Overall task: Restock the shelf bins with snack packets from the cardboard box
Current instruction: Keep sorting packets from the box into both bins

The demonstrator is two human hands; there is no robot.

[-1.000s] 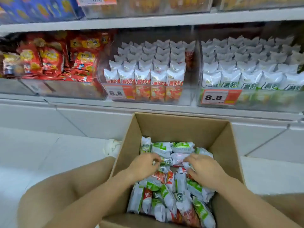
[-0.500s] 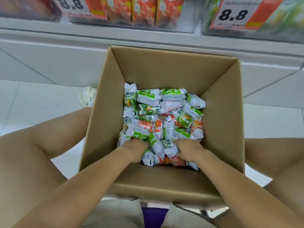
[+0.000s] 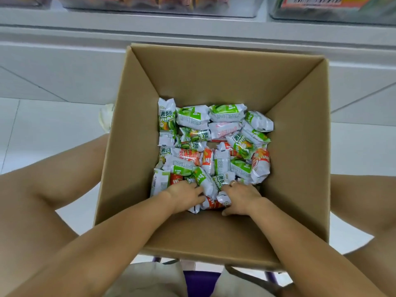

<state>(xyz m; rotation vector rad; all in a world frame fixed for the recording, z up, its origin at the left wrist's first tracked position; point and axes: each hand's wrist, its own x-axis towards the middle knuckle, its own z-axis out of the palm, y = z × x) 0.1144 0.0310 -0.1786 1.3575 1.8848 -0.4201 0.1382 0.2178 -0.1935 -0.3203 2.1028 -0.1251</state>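
Note:
An open cardboard box [image 3: 214, 78] stands on the floor between my knees. Its bottom is covered with several small snack packets [image 3: 222, 161], some white and green, some white and orange-red. Both my hands are deep in the box at its near side. My left hand [image 3: 184, 196] has its fingers curled round a white and green packet in the pile. My right hand [image 3: 241, 197], with a ring on one finger, digs its curled fingers into the packets beside it; the fingertips are hidden. Only the lower edges of the clear shelf bins [image 3: 150, 5] show at the top.
A white shelf base [image 3: 64, 67] runs behind the box above a white tiled floor [image 3: 42, 129]. A second clear bin [image 3: 332, 11] shows at top right. My bare knees flank the box. A purple stool edge [image 3: 201, 281] shows below me.
My hands moved from the middle of the pile to the near side of the box. My view tilted down, so the shelf bins slid out of the top of the frame.

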